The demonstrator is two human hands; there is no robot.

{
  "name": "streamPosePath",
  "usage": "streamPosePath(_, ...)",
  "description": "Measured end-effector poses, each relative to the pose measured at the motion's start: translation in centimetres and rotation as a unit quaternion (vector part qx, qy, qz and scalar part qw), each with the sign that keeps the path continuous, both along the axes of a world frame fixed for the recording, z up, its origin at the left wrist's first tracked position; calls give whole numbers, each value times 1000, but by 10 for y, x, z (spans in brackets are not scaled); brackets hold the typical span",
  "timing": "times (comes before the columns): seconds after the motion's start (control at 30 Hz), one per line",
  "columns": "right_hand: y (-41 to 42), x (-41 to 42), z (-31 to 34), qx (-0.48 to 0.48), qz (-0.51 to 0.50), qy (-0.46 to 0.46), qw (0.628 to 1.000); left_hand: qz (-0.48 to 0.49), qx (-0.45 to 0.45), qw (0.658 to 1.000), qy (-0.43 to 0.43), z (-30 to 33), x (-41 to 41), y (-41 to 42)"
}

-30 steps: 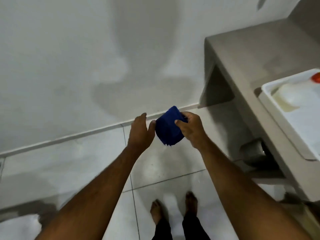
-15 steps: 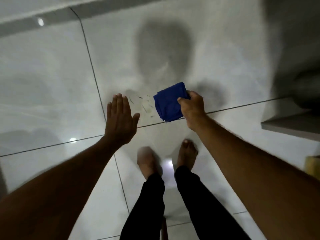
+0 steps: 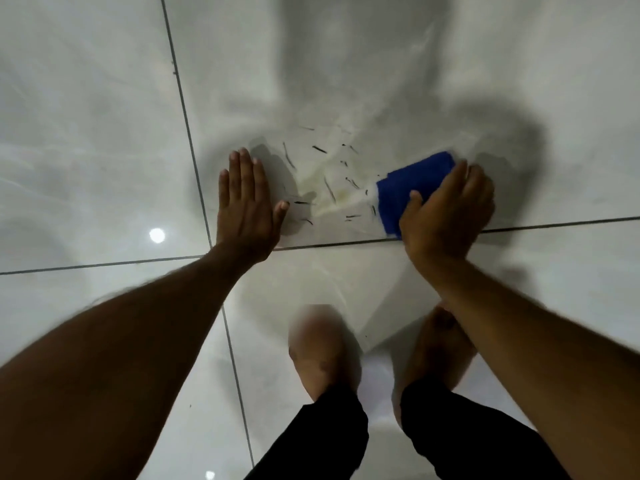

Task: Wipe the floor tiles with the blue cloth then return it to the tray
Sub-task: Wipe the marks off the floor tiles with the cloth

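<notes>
The folded blue cloth [image 3: 410,188] lies flat on the glossy white floor tiles [image 3: 104,133], pressed down by my right hand [image 3: 446,213], whose fingers cover its right part. A yellowish stain with several dark specks [image 3: 332,188] marks the tile just left of the cloth. My left hand [image 3: 247,206] rests flat on the floor with its fingers together, left of the stain, holding nothing. The tray is out of view.
Dark grout lines [image 3: 194,143] cross the tiles by my left hand and under my right wrist. My two bare feet [image 3: 322,348] in black trousers stand at the bottom centre. A ceiling light reflects on the tile [image 3: 156,234] at left.
I have bent down from standing. The cloth went from held in the air to pressed on the tile by my right hand; my left hand let go and came down flat on the floor.
</notes>
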State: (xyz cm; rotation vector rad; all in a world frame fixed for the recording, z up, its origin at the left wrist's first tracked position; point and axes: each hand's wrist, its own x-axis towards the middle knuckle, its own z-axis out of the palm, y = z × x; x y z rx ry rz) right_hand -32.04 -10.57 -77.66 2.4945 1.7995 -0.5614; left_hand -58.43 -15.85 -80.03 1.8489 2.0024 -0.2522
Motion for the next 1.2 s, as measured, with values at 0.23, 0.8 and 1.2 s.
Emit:
streamPosePath(0.23,-15,-11,-32,-45,280,-21,959,8,63,998,2,-36,-28,6)
streamPosePath(0.8,-35,-10,-49,48,475,-31,878,-21,121,992,0,-50,-36,-1)
streamPosePath(1.2,-41,-19,-53,61,494,-11,867,3,94,996,-1,-46,-37,4)
